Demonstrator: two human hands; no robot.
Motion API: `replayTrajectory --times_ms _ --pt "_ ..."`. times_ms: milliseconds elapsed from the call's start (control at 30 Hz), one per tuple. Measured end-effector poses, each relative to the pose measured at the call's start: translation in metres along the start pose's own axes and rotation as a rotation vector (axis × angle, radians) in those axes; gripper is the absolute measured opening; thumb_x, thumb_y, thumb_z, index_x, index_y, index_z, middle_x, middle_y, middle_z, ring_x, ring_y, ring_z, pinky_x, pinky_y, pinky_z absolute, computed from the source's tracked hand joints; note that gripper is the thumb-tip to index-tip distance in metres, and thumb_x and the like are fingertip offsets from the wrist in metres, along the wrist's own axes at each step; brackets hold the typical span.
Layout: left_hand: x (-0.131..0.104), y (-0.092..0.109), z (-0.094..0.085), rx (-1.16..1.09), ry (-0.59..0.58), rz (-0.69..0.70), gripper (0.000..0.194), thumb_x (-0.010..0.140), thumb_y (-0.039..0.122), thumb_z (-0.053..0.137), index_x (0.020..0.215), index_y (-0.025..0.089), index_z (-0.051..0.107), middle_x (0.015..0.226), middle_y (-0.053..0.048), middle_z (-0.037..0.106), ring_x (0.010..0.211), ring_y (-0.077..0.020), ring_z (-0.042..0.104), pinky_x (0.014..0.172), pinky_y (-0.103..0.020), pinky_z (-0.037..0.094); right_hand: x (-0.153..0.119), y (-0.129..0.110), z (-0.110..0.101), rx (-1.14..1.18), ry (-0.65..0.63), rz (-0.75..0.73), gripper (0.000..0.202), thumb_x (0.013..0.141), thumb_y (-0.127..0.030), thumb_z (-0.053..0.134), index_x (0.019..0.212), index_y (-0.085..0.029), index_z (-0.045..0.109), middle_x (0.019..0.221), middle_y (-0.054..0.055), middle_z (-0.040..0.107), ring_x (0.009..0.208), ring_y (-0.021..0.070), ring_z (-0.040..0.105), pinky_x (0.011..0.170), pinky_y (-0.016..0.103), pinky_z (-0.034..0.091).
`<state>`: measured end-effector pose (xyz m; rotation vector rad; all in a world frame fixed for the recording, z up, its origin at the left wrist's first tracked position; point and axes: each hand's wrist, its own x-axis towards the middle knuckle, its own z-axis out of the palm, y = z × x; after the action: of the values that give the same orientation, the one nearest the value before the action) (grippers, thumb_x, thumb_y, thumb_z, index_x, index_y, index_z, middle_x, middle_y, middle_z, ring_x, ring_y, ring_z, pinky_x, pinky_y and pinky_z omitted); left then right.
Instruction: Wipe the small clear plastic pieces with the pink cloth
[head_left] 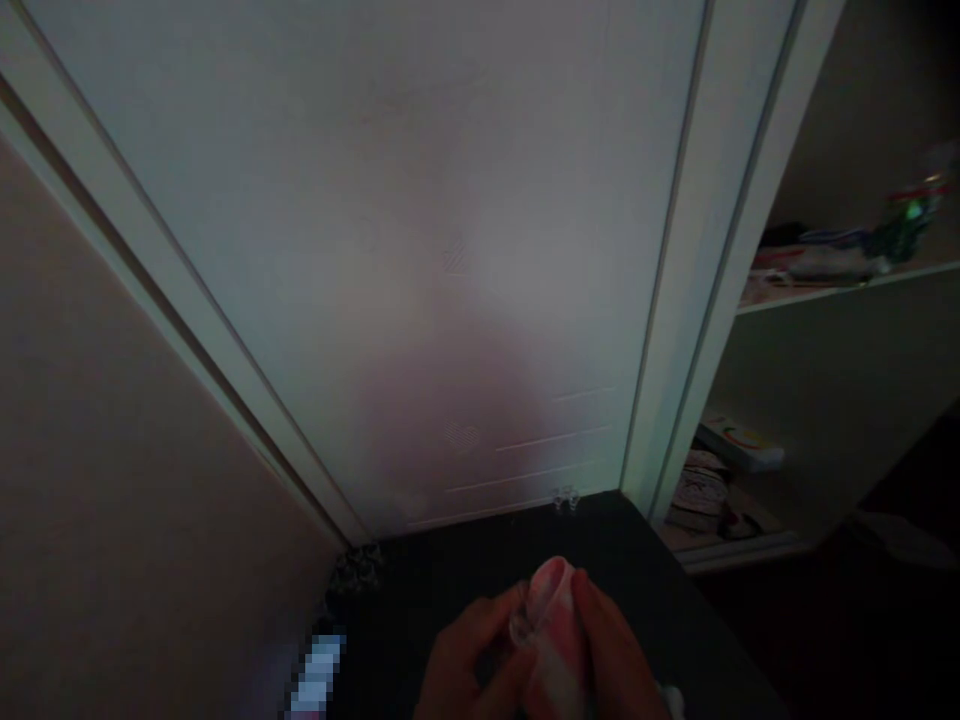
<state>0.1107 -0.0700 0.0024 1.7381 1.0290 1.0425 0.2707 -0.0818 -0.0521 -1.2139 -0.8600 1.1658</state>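
Note:
Low in the head view, my two hands hold a pink-and-white, soft-looking rolled or folded thing [559, 640] above a dark tabletop [465, 560]. My left hand [476, 655] is closed, its thumb and fingers pinching a small clear clip-like piece [520, 627] against the left side of the pink thing. My right hand [619, 655] wraps the right side of it, fingers pointing upward. The upper end of the pink thing shows an opening or fold. Its lower part runs out of the frame. In this dim light its exact kind cannot be told.
Several small clear pieces [358, 568] lie at the tabletop's back left, more clear pieces [566, 498] at its back edge. A pale frosted panel [450, 200] rises behind. Right of it, shelves [847, 292] carry a green bottle [906, 222] and a white box [742, 445].

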Motion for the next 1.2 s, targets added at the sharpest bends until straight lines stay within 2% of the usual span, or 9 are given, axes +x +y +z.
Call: replayTrajectory --times_ms 133,267,433,500,667,800,900,1000,1200 --pt "-0.006 0.002 -0.004 0.208 -0.133 0.106 0.034 0.076 0.029 0.065 0.110 0.029 0.068 0.081 -0.002 0.072 0.069 -0.0180 0.063 0.066 -0.023 0.050 0.001 -0.008 0.011 0.019 -0.010 -0.036 0.046 0.081 -0.061 0.048 0.070 -0.019 0.064 0.065 0.003 0.065 0.062 0.0204 0.059 0.059 0.029 0.049" --pt "-0.011 0.002 -0.011 0.285 -0.151 0.035 0.034 0.075 0.023 0.066 0.108 0.026 0.067 0.085 -0.004 0.072 0.073 -0.0186 0.065 0.069 -0.024 0.050 0.007 -0.001 0.020 0.031 -0.065 -0.050 0.045 0.082 -0.060 0.047 0.064 -0.019 0.054 0.061 -0.002 0.053 0.058 0.0156 0.050 0.055 0.026 0.043" --pt "-0.003 0.002 -0.008 0.232 -0.170 -0.054 0.025 0.072 0.018 0.064 0.097 0.020 0.068 0.074 -0.002 0.069 0.065 -0.0161 0.061 0.061 -0.022 0.047 0.009 0.004 0.019 -0.042 0.050 -0.076 0.043 0.086 -0.058 0.043 0.066 -0.020 0.049 0.059 -0.005 0.045 0.056 0.0137 0.044 0.053 0.025 0.040" --pt "0.002 0.001 -0.005 0.226 -0.167 -0.120 0.019 0.072 0.018 0.064 0.091 0.018 0.067 0.071 -0.001 0.068 0.065 -0.0161 0.061 0.061 -0.022 0.046 0.006 -0.001 0.017 -0.015 0.048 -0.085 0.045 0.084 -0.061 0.043 0.066 -0.021 0.050 0.060 -0.004 0.047 0.057 0.0145 0.045 0.053 0.025 0.041" --pt "0.012 -0.002 -0.003 0.241 -0.154 -0.233 0.012 0.076 0.024 0.061 0.085 0.018 0.063 0.072 -0.002 0.068 0.067 -0.0178 0.061 0.062 -0.025 0.044 0.002 -0.013 0.013 0.063 -0.076 -0.164 0.051 0.082 -0.067 0.039 0.066 -0.022 0.058 0.064 0.001 0.055 0.061 0.0180 0.050 0.056 0.027 0.046" --pt "0.016 -0.001 -0.005 0.229 -0.146 -0.246 0.015 0.077 0.027 0.059 0.087 0.018 0.064 0.070 -0.001 0.067 0.066 -0.0177 0.060 0.061 -0.024 0.044 0.006 -0.009 0.016 0.120 -0.129 -0.169 0.040 0.082 -0.058 0.050 0.070 -0.021 0.059 0.068 0.000 0.054 0.061 0.0158 0.050 0.055 0.025 0.044" --pt "0.017 -0.001 -0.007 0.214 -0.139 -0.232 0.016 0.077 0.027 0.058 0.088 0.018 0.065 0.072 -0.002 0.068 0.068 -0.0178 0.060 0.062 -0.024 0.044 0.008 -0.003 0.020 0.195 -0.241 -0.201 0.028 0.082 -0.050 0.058 0.087 -0.023 0.060 0.083 0.001 0.059 0.072 0.0164 0.055 0.066 0.026 0.047" --pt "0.018 -0.004 -0.008 0.175 -0.142 -0.213 0.017 0.076 0.024 0.059 0.091 0.018 0.065 0.077 -0.002 0.069 0.072 -0.0182 0.061 0.067 -0.025 0.045 0.008 -0.002 0.024 0.241 -0.315 -0.184 0.032 0.083 -0.050 0.057 0.103 -0.026 0.057 0.099 0.004 0.062 0.088 0.0200 0.058 0.083 0.033 0.046" --pt "0.015 -0.007 -0.009 0.179 -0.135 -0.230 0.022 0.078 0.027 0.058 0.095 0.018 0.067 0.080 -0.003 0.070 0.071 -0.0188 0.061 0.065 -0.025 0.046 0.007 -0.007 0.027 0.220 -0.368 -0.120 0.035 0.081 -0.050 0.059 0.105 -0.025 0.059 0.105 0.006 0.064 0.095 0.0233 0.057 0.088 0.035 0.043"
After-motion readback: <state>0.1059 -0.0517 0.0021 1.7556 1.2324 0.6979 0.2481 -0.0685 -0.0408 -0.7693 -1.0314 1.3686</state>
